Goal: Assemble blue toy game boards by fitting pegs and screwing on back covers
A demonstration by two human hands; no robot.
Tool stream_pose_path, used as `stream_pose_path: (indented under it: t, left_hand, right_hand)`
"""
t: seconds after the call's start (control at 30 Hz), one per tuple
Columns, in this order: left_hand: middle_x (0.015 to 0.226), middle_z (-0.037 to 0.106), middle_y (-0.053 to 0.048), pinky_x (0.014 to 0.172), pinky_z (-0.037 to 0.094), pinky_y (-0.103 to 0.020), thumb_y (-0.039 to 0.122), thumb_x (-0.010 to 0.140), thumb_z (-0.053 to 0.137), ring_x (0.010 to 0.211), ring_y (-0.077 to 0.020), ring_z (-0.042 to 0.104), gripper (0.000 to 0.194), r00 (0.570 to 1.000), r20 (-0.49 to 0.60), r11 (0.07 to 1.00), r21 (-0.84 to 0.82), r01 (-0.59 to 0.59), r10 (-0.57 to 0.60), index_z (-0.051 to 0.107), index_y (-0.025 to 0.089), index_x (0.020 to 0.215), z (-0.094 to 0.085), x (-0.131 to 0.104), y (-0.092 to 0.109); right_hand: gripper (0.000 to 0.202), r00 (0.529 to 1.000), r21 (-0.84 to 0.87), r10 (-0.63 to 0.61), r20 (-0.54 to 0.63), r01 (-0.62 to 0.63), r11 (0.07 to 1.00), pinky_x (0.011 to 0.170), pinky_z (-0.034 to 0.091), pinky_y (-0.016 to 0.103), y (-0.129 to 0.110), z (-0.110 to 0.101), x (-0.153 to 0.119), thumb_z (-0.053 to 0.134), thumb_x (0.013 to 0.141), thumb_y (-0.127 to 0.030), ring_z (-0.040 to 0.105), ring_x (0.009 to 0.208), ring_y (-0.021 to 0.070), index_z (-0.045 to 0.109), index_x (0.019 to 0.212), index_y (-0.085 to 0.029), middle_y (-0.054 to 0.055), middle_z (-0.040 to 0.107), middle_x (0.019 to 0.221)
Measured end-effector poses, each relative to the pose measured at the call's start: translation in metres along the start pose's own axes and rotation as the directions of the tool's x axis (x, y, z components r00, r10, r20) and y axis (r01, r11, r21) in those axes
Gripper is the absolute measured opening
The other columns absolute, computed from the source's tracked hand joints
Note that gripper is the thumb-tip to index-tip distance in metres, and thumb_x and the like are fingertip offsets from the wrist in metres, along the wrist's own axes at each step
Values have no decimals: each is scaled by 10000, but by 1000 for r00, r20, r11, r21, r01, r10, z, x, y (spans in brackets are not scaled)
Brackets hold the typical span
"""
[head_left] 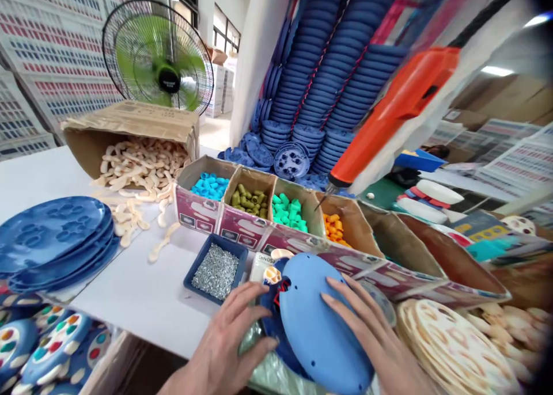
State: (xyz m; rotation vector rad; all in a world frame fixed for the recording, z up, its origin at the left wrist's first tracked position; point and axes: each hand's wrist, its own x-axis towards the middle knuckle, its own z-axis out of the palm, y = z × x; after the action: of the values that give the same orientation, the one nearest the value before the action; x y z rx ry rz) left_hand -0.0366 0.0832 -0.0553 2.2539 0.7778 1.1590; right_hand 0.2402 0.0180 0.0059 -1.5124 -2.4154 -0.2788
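Observation:
A smooth light-blue oval cover (322, 326) lies tilted over a dark-blue oval shell (280, 346), which it mostly hides. At the uncovered far end of the shell show a cream paw-like piece (273, 275) and a small red part (281, 294). My right hand (367, 326) holds the cover from the right, fingers spread across its top and thumb hidden. On the other side, my left hand (235, 331) has its fingers apart, with fingertips at the shell's left edge. A plastic-wrapped pack (276, 372) is beneath.
A tray of screws (216, 268) sits left of the shell. Behind stand cardboard bins (259, 234) of coloured caps. An orange electric screwdriver (393, 113) hangs above them. Cream plates (453, 343) are stacked right; blue plates (52, 234) left. A box (129, 118) spills cream pieces.

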Motion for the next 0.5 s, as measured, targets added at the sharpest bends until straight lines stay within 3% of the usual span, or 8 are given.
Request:
stream_pose_path:
  t: [0.2, 0.5]
  left_hand:
    - [1380, 603, -171, 1142, 469, -449, 368, 967, 625, 1361, -291, 518, 261, 998, -57, 995, -92, -44, 39, 600, 210, 1173, 9, -3, -13]
    - [1370, 622, -157, 1150, 460, -419, 406, 939, 664, 1337, -282, 540, 322, 996, -54, 987, -142, -76, 69, 593, 213, 1188, 15, -6, -27]
  right_hand:
    - [1061, 997, 10, -42, 59, 41, 999, 1122, 397, 526, 18, 14, 4, 706, 718, -727, 336, 1468, 434, 333, 1573, -222, 116, 376, 1612]
    - [859, 993, 11, -101, 53, 101, 995, 1185, 296, 511, 26, 28, 11, 517, 871, -712, 304, 1491, 402, 375, 1553, -207, 112, 372, 1614]
